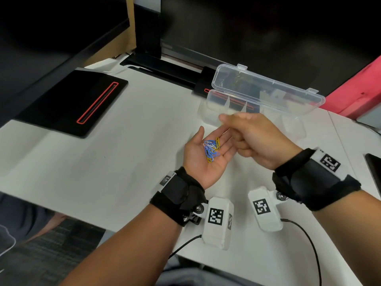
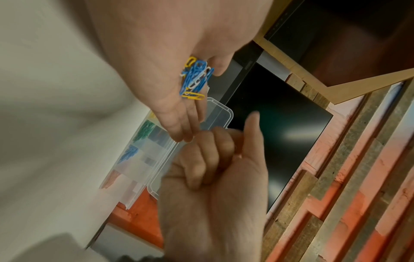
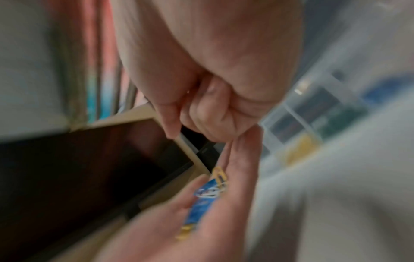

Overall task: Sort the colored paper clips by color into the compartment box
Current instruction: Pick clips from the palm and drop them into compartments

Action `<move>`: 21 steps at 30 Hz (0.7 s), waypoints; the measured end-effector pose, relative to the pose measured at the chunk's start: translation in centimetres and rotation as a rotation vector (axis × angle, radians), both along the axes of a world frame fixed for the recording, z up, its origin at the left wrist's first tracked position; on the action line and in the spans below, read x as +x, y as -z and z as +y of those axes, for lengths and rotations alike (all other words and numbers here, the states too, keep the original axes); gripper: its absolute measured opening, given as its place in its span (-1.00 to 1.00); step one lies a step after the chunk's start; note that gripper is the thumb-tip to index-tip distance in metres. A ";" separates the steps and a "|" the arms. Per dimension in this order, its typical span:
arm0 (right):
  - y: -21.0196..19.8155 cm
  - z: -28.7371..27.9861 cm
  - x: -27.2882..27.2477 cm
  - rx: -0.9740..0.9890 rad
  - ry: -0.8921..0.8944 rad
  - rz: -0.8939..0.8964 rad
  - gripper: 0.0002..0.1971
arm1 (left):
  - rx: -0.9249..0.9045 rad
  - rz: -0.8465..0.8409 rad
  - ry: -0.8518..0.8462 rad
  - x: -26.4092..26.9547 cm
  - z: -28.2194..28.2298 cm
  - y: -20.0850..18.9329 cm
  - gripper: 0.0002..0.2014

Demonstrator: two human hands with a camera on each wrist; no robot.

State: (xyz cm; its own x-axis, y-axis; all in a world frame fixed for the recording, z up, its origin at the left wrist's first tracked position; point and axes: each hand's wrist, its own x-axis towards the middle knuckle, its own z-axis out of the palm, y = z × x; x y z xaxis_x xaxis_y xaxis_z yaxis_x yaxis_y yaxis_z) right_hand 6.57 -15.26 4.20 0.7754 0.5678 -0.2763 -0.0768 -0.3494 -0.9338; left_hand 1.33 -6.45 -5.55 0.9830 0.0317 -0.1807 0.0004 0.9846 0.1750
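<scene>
My left hand (image 1: pixel 215 134) lies palm up above the white table (image 1: pixel 123 162), fingers straight, carrying a small pile of blue, white and yellow paper clips (image 1: pixel 212 148) (image 2: pixel 195 79) (image 3: pixel 208 191). My right hand (image 1: pixel 228 120) hovers just past the left fingertips, its fingers curled in and the thumb sticking out (image 2: pixel 253 124); no clip shows in it. Behind both hands stands the clear compartment box (image 1: pixel 208 116) with its lid (image 1: pixel 268 87) tipped back. The left wrist view shows sorted green clips (image 2: pixel 144 132) and blue clips (image 2: pixel 127 154) in separate compartments.
A black pad with a red-outlined slot (image 1: pixel 76 102) lies at the left. A black monitor stand base (image 1: pixel 160 67) sits behind the box. A red block (image 1: pixel 354 96) borders the table at the right, and a dark device (image 1: pixel 374 172) pokes in at the right edge.
</scene>
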 end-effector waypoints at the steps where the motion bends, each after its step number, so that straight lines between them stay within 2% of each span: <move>1: 0.0 0.1 -0.2 -0.093 -0.070 -0.182 -0.63 | -0.001 -0.004 0.007 -0.1 0.0 -0.1 -0.45; 3: 0.1 0.2 0.0 -0.329 -0.211 -0.539 -0.77 | -0.006 -0.009 0.011 -0.2 0.0 -0.2 -0.39; 4: 0.2 0.3 0.2 -0.445 -0.267 -0.654 -0.85 | -0.017 -0.020 0.011 -0.3 -0.1 -0.2 -0.37; 6: 0.5 0.2 0.4 -0.579 -0.326 -0.766 -0.87 | -0.046 -0.022 0.002 -0.4 -0.1 -0.4 -0.38; 13: 1.2 -0.1 1.2 -0.481 -0.243 -0.750 -0.95 | -0.041 -0.022 0.000 -0.2 -0.2 -0.3 -0.51; 16: 1.2 -0.3 1.1 -0.494 -0.222 -0.778 -0.87 | -0.015 -0.034 -0.009 -0.2 -0.3 -0.3 -0.49; 18: 1.0 -0.4 1.0 -0.494 -0.243 -0.781 -0.82 | -0.012 -0.029 -0.010 -0.2 -0.3 -0.3 -0.49; 21: 0.5 -0.2 0.5 -0.534 -0.343 -0.787 -0.84 | -0.009 0.002 -0.010 -0.1 -0.2 -0.2 -0.48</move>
State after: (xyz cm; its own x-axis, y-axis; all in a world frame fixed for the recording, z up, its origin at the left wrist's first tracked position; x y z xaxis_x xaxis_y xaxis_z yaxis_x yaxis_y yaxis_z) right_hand 7.04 -15.44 3.65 0.6644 0.7463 -0.0396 0.6770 -0.6235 -0.3910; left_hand 1.20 -6.66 -5.38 0.9822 0.0398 -0.1834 -0.0088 0.9860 0.1665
